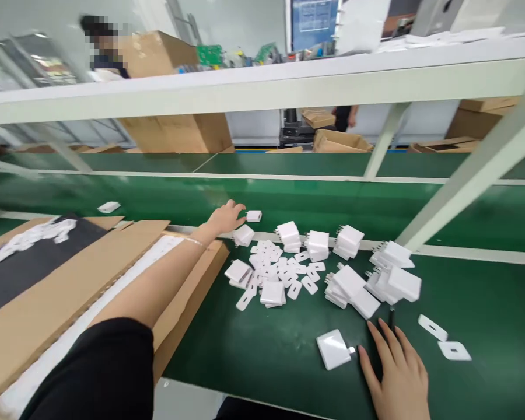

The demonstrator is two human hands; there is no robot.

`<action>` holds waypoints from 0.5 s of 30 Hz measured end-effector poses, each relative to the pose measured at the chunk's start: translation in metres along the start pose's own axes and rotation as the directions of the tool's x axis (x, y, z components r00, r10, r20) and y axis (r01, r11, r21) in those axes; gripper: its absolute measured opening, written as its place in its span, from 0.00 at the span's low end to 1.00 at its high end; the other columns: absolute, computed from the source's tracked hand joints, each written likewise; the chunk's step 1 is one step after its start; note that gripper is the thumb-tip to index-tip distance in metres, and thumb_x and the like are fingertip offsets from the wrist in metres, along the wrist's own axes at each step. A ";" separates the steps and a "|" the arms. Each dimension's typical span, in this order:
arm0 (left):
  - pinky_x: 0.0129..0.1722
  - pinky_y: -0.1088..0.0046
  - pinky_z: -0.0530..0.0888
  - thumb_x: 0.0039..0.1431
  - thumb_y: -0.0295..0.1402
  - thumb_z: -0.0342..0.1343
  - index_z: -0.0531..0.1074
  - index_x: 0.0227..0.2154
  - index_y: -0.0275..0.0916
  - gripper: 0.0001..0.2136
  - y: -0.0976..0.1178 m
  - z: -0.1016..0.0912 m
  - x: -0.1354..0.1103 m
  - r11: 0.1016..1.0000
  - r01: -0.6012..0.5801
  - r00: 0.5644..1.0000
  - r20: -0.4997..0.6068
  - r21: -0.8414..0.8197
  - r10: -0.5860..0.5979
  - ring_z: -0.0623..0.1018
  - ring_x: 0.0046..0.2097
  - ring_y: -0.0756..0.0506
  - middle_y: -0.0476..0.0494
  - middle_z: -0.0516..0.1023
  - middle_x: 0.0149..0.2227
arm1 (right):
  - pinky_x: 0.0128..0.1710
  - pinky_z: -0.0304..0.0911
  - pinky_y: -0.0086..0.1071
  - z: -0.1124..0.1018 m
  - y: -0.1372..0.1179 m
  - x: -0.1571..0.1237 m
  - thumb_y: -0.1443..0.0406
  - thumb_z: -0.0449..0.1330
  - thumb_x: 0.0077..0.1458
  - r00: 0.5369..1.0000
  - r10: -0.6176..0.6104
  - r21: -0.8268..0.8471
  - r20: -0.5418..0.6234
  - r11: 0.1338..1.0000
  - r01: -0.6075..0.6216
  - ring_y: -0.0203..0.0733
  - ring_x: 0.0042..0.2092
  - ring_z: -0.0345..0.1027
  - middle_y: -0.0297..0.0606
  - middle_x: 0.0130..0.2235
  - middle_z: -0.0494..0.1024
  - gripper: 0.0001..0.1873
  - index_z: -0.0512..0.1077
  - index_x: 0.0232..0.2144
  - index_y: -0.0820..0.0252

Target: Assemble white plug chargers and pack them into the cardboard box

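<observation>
My left hand [225,219] is stretched over the far edge of the bench, fingers apart. Just beyond its fingertips a white plug charger [254,216] sits on the green belt, and another white charger [244,235] is just below the hand. My right hand [398,373] rests with spread fingers on the green bench top. A thin black stick-like thing [392,318] pokes out between its fingers; the rest of it is hidden. Left of the thumb lies a single white charger [333,350] with its prong toward the hand. Stacked white chargers [350,283] are beyond the fingertips.
Flat white plastic pieces [282,268] lie in a pile mid-bench, with two more [454,350] at right. An open cardboard box [192,297] stands under my left arm. A slanted metal post [472,169] and a shelf [262,87] frame the belt [179,195]. A person [107,49] is behind.
</observation>
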State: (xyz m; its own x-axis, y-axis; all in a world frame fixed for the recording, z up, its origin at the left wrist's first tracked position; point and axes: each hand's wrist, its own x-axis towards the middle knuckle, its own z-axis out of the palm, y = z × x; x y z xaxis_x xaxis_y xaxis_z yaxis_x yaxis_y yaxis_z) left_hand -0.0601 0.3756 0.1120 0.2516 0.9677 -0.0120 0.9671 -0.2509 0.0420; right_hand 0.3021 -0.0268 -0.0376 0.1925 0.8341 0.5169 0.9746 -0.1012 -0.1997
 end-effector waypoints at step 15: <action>0.63 0.48 0.74 0.67 0.33 0.67 0.76 0.47 0.32 0.12 0.074 -0.002 0.065 0.796 -0.049 0.995 -0.097 -0.603 -0.012 0.79 0.57 0.37 0.36 0.80 0.52 | 0.55 0.71 0.60 -0.014 0.011 -0.009 0.47 0.58 0.71 0.965 0.254 0.183 -0.058 0.953 -0.240 0.66 0.61 0.72 0.53 0.63 0.73 0.26 0.74 0.58 0.59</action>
State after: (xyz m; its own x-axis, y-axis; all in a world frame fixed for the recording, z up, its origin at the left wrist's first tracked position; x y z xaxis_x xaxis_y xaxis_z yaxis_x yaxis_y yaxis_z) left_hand 0.0280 0.4194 0.1159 0.2354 0.9682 0.0845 0.7346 -0.2341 0.6369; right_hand 0.3130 -0.0426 -0.0330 0.4400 0.7480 0.4968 0.8622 -0.1971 -0.4667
